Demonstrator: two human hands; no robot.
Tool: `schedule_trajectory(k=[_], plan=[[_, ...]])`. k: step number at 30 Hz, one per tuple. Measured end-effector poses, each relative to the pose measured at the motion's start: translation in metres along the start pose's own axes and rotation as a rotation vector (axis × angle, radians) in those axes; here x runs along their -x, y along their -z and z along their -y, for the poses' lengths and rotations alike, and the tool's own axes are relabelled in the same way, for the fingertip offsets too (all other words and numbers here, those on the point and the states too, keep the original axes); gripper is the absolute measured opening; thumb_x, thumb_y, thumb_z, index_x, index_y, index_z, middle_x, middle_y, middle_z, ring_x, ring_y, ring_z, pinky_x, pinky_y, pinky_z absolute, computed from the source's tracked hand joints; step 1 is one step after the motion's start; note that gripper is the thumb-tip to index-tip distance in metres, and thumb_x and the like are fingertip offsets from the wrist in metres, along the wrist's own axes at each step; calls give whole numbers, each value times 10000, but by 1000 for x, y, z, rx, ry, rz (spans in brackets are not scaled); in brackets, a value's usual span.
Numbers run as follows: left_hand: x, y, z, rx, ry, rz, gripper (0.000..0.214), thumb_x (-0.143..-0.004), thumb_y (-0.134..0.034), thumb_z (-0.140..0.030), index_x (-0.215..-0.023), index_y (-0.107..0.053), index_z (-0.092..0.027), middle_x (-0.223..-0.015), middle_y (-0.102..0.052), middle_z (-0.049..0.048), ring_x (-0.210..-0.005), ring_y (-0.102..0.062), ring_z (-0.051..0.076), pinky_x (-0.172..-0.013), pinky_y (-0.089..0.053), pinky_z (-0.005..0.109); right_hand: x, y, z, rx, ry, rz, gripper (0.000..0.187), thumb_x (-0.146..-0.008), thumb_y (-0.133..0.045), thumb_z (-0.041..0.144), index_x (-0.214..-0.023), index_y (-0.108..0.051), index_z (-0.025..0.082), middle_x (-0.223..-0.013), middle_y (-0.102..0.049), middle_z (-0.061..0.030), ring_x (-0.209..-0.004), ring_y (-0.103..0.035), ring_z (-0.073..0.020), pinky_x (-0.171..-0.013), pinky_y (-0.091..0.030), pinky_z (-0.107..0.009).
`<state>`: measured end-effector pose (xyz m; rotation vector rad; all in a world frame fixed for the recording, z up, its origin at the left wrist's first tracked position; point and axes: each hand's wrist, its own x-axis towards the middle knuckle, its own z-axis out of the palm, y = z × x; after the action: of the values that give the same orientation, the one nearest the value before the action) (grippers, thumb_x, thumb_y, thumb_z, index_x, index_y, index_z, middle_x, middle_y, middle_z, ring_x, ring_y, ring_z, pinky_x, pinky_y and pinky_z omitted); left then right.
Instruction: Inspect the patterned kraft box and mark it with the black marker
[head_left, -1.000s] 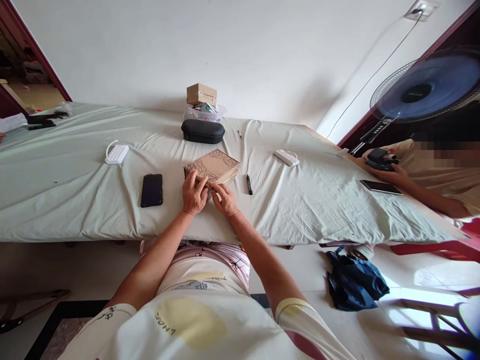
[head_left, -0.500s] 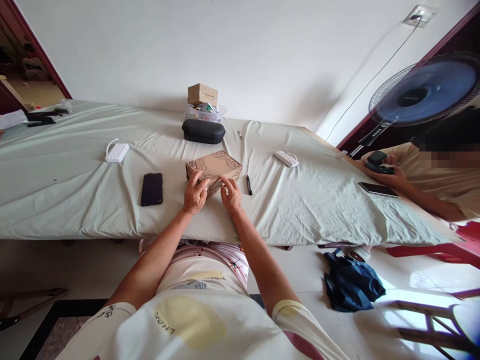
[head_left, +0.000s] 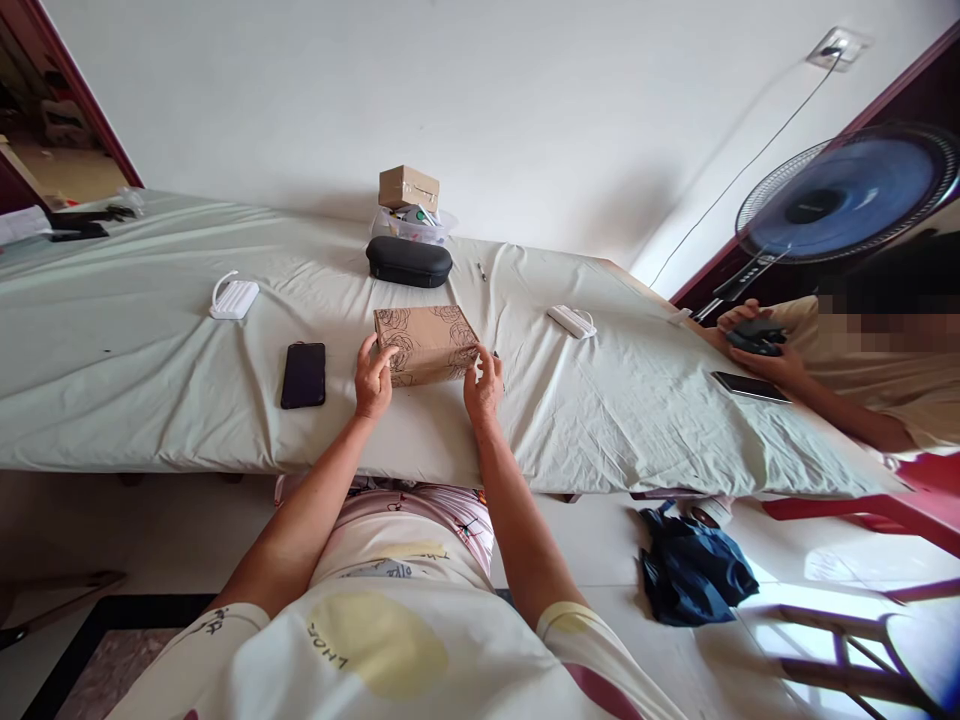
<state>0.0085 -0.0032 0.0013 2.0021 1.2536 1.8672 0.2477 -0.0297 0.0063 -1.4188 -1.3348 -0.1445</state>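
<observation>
A brown cardboard box (head_left: 429, 332) printed with dark rose outlines sits on the cloth in front of me. At its left side, my left hand (head_left: 373, 378) grips the edge, thumb on the front corner. My right hand (head_left: 484, 382) closes on the right front corner with thumb and fingers. Behind the right hand a black pen is mostly hidden, with only a bit showing. To the left of the box lies a dark phone (head_left: 304, 375).
Beyond the box are a black case (head_left: 409, 262), a plastic basket (head_left: 442, 230) with a small carton (head_left: 409, 187), and two white power banks (head_left: 235, 299). A co-worker (head_left: 862, 390) at the right handles a dark object near a fan (head_left: 825, 205).
My hands have moved apart from the box's front edge to its left and right sides. The box has been turned so its front edge faces me squarely.
</observation>
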Motion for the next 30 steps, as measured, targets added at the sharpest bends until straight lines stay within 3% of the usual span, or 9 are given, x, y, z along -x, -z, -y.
schedule_trajectory(k=[4, 11, 16, 21, 24, 30], plan=[[-1, 0, 4, -18, 46, -17, 379, -1054, -419, -320, -1215, -747, -218, -1474, -590, 131, -1395, -570, 252, -1220, -437, 425, -1, -1, 1, -66, -32, 12, 467, -937, -507, 257, -1397, -592, 240, -1124, -683, -83, -971, -683, -202, -860, -590, -354], [1, -3, 13, -14, 167, -2, 488, -996, -513, -280, -1475, -556, -201, -1424, -668, 142, -1311, -642, 250, -1145, -511, 400, 1, -5, 5, -112, -34, 17, 519, -888, -501, 227, -1402, -569, 251, -1086, -711, -65, -965, -696, -197, -736, -589, -296], [1, -4, 21, -66, 285, 59, 340, -976, -546, -283, -1273, -664, -168, -1176, -765, 145, -1104, -727, 277, -999, -588, 430, 2, -8, 1, -68, -95, 32, 477, -872, -507, 245, -1342, -588, 221, -1054, -729, -70, -943, -708, -212, -889, -597, -389], [0, -3, 16, -133, 312, 97, 383, -957, -556, -248, -1321, -626, -152, -1227, -748, 167, -1146, -721, 292, -1020, -572, 431, 5, -11, -6, 29, -200, 196, 431, -837, -575, 285, -1256, -624, 192, -1053, -739, -111, -948, -703, -263, -893, -586, -433], [0, -2, 9, -229, 340, 166, 457, -957, -557, -257, -1387, -577, -104, -1272, -726, 212, -1176, -710, 330, -1022, -558, 449, 7, -11, -7, 56, -196, 221, 478, -836, -578, 288, -1305, -597, 193, -1098, -731, -123, -965, -693, -274, -912, -575, -450], [2, -3, -5, -424, 363, 291, 778, -857, -748, -312, -1517, -421, -62, -1236, -724, 258, -1219, -685, 396, -1075, -494, 503, 11, -11, -4, 124, -213, 280, 621, -836, -640, 318, -1432, -514, 197, -1203, -688, -157, -1013, -670, -300, -952, -554, -494]])
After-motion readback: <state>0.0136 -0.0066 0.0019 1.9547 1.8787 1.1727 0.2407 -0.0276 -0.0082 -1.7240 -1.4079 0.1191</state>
